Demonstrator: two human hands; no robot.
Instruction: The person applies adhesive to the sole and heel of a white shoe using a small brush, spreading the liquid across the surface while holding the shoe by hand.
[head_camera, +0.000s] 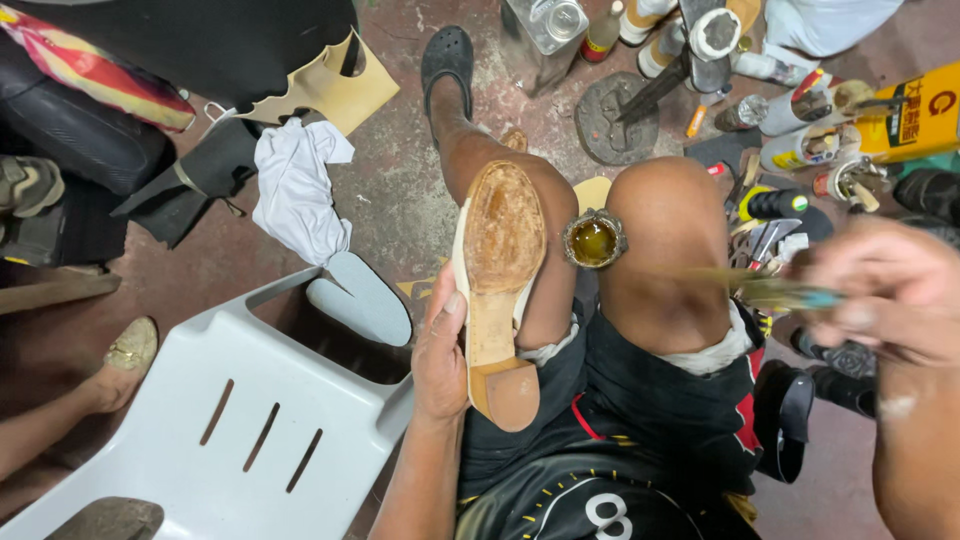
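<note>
Concrete floor; shoe (497, 290) sole-up on knee, left hand (440, 355) gripping.

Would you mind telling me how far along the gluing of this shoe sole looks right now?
Done: the sole of the shoe, turned upward on the thigh, already looks brownish and patchy at the front, perhaps glued or roughened. In hand: the left hand steadies the shoe, while the right hand holds a blurred brush beside the open tin of amber liquid between the knees. Left: the heel end looks bare and even.
</note>
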